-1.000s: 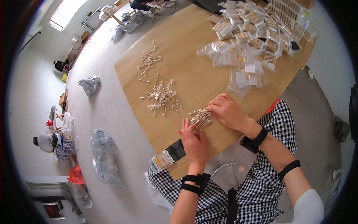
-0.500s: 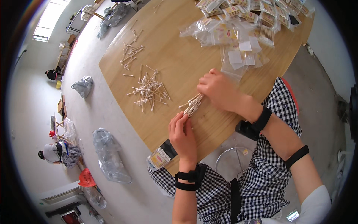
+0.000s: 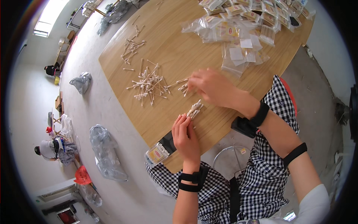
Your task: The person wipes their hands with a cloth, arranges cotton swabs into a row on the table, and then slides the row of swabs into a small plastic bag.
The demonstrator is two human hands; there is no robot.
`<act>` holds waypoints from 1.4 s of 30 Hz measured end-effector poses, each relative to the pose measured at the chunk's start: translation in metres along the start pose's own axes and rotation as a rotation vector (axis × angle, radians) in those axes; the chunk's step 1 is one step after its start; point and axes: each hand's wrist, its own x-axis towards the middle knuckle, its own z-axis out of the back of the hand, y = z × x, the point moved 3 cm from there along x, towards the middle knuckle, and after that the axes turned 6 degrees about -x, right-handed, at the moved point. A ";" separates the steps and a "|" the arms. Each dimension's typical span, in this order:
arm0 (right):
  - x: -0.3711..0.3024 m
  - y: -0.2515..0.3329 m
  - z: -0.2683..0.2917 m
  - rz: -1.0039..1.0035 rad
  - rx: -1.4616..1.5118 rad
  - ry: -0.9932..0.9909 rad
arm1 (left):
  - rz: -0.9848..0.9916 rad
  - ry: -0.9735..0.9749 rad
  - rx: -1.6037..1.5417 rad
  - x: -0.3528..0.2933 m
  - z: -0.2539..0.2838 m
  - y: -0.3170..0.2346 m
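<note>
Near the table's front left edge, my left hand [image 3: 185, 139] is closed on a small bundle of cotton swabs [image 3: 194, 110], whose white tips stick out past the fingertips. Farther up and to the right, my right hand [image 3: 212, 88] is curled and slightly blurred, with a few cotton swabs [image 3: 182, 87] poking out to the left of its fingers. A loose pile of cotton swabs [image 3: 149, 85] lies left of that hand. Beside my left wrist, at the table edge, sits a clear pack full of swabs [image 3: 157, 153] next to a black flat object [image 3: 167, 142].
More scattered swabs [image 3: 130, 50] lie toward the far left of the wooden table [image 3: 175, 48]. Clear plastic bags [image 3: 212, 30] and many filled swab packs [image 3: 257, 13] are heaped at the far right. On the floor to the left is a grey plastic bag [image 3: 106, 153]; two people are farther off.
My right hand has moved left, away from the bundle at my left hand, taking a few swabs toward the loose pile. My left hand stays nearly in place with the remaining swabs.
</note>
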 end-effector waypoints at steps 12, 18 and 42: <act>-0.027 -0.013 0.082 -0.218 0.045 -0.083 | -0.043 -0.040 0.037 -0.002 0.005 0.016; -0.154 -0.021 0.222 -0.591 -0.145 -0.136 | 0.011 0.013 -0.062 0.000 -0.011 0.002; -0.040 0.019 0.017 -0.273 0.096 0.128 | -0.120 0.088 0.012 -0.002 -0.015 0.000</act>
